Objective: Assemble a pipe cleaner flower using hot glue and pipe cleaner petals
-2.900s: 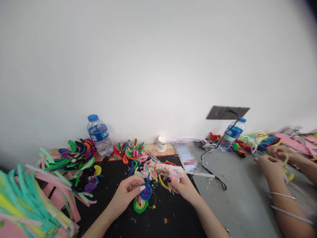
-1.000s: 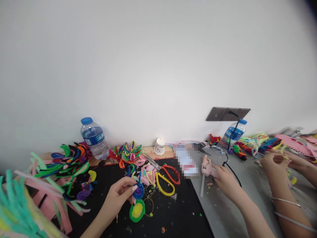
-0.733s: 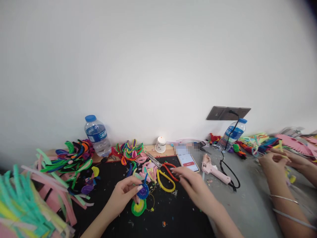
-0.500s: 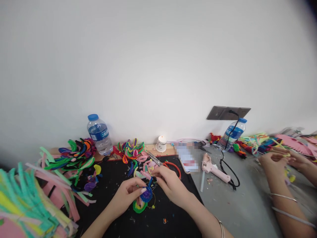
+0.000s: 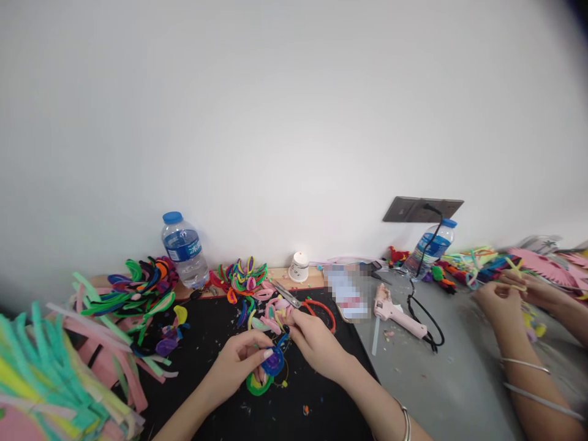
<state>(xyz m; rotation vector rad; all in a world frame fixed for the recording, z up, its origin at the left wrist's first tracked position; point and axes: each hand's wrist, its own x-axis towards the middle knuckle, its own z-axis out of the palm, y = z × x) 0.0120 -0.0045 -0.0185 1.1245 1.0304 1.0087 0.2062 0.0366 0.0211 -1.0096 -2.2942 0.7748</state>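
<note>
Between the thumb and fingers of my left hand (image 5: 242, 360) is a coiled pipe cleaner (image 5: 274, 362), blue outside and purple inside. Its short blue tail points up toward my right hand (image 5: 316, 344), whose thumb and fingertips pinch together at the tail's end. A green and yellow pipe-cleaner ring (image 5: 260, 384) shows just below the coil, partly hidden by my left fingers. Thin wire with a small yellow bit hangs beside it. Pink pipe-cleaner loops (image 5: 272, 315) lie right behind my fingers, near scissors (image 5: 287, 294) with orange handles.
A black mat (image 5: 202, 367) lies under my hands. Pipe-cleaner bundles (image 5: 50, 367) fill the left. Two water bottles (image 5: 184, 251), a paper cup (image 5: 299, 267) and a phone (image 5: 348, 297) stand or lie farther back. A pink glue gun (image 5: 399, 315) is at right, beyond it a co-worker's hands (image 5: 503, 300).
My right fingers have shifted slightly down and right along the blue tail, which now leans more to the right. The co-worker's hands moved a little left, a yellow strip now standing up from them.
</note>
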